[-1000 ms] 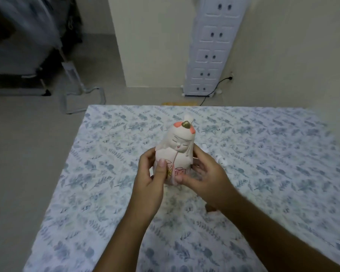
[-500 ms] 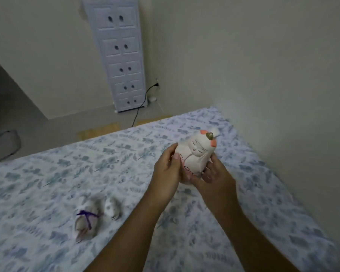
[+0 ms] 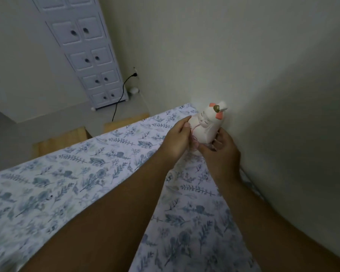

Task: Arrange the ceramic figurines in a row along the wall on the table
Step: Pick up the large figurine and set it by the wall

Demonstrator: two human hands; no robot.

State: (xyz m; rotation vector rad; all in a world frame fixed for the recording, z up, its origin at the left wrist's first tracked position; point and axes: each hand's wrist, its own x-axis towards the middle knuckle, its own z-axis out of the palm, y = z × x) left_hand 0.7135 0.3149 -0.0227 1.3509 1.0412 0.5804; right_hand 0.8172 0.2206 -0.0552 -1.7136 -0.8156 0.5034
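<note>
Since a moment ago both hands have carried the figurine point(image 3: 206, 125) from mid-counter to the far corner by the wall point(image 3: 243, 75). The left hand point(image 3: 177, 139) and right hand point(image 3: 222, 152) each have their grip closed on its lower body, thumbs in front, fingers curled round the sides. It is smooth, glossy white ceramic, rounded and tapering, with coral patches and a gold knob on top, tilted towards the wall and almost touching it. The counter point(image 3: 86, 173) wears a leaf-print cloth, bare leftwards; its far edge lies just beyond.
</note>
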